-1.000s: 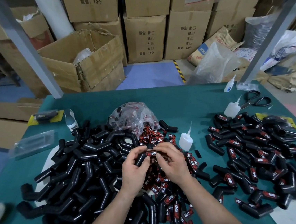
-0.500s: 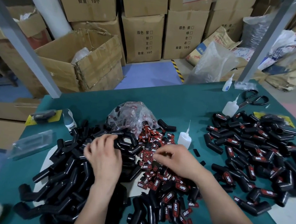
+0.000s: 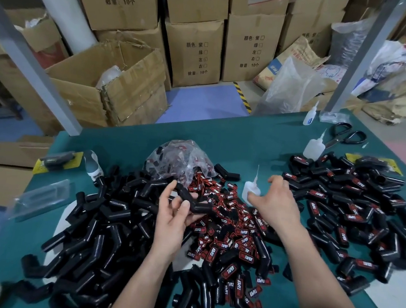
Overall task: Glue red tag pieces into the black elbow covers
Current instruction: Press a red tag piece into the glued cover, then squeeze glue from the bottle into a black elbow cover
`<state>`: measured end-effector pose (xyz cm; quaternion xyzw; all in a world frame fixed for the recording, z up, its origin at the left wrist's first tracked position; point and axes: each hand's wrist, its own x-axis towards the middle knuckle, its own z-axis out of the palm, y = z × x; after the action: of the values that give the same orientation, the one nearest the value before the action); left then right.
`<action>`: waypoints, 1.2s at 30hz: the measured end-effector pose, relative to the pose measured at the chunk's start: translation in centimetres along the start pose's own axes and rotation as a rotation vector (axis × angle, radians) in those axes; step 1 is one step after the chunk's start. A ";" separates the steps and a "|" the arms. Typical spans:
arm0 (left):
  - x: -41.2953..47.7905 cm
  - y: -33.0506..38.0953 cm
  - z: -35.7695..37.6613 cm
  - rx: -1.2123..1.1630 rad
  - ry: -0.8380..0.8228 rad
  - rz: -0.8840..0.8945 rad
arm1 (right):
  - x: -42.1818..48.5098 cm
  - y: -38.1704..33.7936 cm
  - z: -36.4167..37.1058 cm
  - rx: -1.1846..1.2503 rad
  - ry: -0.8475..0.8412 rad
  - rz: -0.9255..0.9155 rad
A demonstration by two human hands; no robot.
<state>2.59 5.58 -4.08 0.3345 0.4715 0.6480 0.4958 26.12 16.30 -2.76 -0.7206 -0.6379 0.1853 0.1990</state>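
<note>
Your left hand (image 3: 173,215) grips a black elbow cover (image 3: 192,201) above the red tags (image 3: 230,221) heaped on the tabletop (image 3: 247,143). Your right hand (image 3: 275,203), fingers loosely spread and holding nothing, sits just beside the glue bottle (image 3: 249,189).

The left hand (image 3: 172,221) and the right hand (image 3: 276,204) were both bare, with nothing worn on them. Each sat on a slim, smooth forearm, uncovered from the wrist to the near edge of the view. The fingers (image 3: 167,194) were slender, and the left thumbnail was short and plain.
</note>
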 end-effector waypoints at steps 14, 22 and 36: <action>0.6 -1.8 -0.4 0.028 0.075 -0.081 | -2.7 -0.7 3.4 0.720 -0.202 -0.220; 0.8 -2.9 -1.1 0.229 0.017 -0.121 | -3.1 -0.9 3.5 1.508 -0.187 0.062; 0.2 -3.0 -0.5 0.372 0.095 0.067 | -3.8 -1.9 2.6 1.200 0.213 -0.123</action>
<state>3.08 5.86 -7.02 0.4048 0.5948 0.5808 0.3808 22.71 12.92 -3.90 -0.4593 -0.4395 0.4273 0.6429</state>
